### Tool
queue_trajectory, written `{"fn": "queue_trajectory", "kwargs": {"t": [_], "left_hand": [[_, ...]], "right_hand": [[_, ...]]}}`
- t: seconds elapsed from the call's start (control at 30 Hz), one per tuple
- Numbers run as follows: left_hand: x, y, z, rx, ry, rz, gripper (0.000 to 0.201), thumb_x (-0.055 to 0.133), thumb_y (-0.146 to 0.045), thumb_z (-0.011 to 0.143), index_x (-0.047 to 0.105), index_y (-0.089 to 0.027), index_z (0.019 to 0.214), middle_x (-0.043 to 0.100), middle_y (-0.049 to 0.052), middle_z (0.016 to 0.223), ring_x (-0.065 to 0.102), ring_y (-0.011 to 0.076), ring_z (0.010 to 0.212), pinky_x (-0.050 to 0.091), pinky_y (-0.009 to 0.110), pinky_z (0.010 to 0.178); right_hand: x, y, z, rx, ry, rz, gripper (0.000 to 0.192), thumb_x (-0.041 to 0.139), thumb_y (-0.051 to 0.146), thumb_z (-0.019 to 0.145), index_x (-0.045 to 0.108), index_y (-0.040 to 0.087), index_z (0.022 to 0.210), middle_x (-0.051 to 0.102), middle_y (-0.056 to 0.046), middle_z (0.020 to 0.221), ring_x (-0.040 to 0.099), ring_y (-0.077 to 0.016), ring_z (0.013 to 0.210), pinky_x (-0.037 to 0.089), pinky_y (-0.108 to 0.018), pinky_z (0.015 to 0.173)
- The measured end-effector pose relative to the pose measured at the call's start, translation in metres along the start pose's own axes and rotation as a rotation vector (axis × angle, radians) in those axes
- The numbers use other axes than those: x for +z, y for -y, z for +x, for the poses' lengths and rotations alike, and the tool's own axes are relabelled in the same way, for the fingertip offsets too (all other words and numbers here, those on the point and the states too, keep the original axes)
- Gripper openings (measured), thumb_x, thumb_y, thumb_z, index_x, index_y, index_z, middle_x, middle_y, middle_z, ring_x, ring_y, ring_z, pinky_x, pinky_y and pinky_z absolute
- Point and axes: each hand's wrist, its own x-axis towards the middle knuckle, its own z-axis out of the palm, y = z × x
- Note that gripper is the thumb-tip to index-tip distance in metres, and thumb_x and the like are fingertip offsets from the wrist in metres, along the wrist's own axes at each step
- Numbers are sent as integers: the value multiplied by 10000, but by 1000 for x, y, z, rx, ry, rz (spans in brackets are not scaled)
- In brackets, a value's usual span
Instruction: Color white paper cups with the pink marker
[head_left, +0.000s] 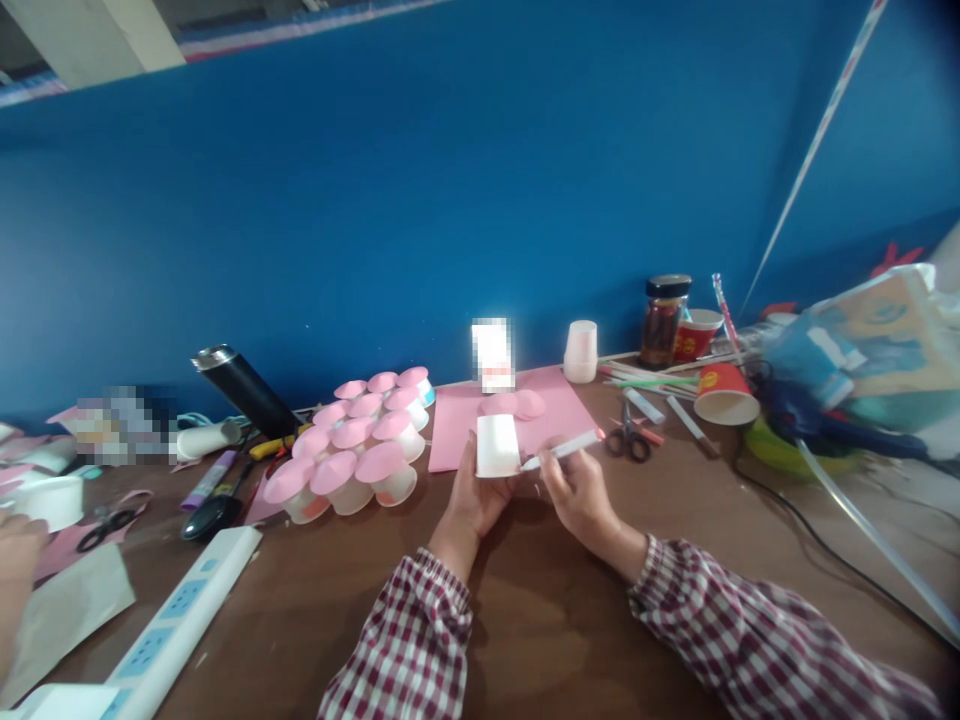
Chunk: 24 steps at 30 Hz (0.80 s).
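Tipped on its side, a small white paper cup rests in my left hand, whose fingers wrap under and around it. My right hand pinches a white marker pen. The pen's tip points left at the cup's lower right edge; whether it touches I cannot tell. Behind both hands lies a pink paper sheet with pink paper circles on it. To the left, several paper cups stand in rows, capped by pink paper discs.
Scissors, a stack of white cups, a lidded jar and red cups stand or lie right. A black flask, power strip and another person's hand are left. A blue partition rises behind.
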Motion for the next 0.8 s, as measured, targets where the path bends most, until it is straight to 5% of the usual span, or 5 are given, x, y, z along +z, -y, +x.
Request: {"fn": "queue_trajectory", "kwargs": {"t": [0.33, 0.57, 0.8], "left_hand": [[3, -3, -4, 96, -166, 29, 399, 695, -435, 789, 633, -144, 1056, 727, 66, 904, 691, 211, 813, 566, 326, 759], [5, -2, -2, 38, -162, 132, 458, 594, -528, 828, 631, -139, 1065, 700, 100, 883, 655, 211, 779, 536, 304, 653], [-2, 0, -2, 6, -153, 171, 599, 534, -680, 785, 630, -144, 1034, 686, 98, 859, 651, 230, 765, 546, 391, 719]], "right_hand": [[-1, 0, 1, -39, 10, 2, 234, 472, 314, 910, 555, 163, 752, 467, 39, 547, 406, -92, 451, 353, -213, 456], [-3, 2, -2, -58, -61, 104, 197, 454, 260, 922, 544, 179, 766, 511, 27, 582, 486, -113, 522, 406, -230, 530], [-2, 2, -2, 3, -55, 247, 187, 467, 270, 934, 534, 186, 781, 490, 45, 563, 467, -105, 496, 396, -219, 494]]}}
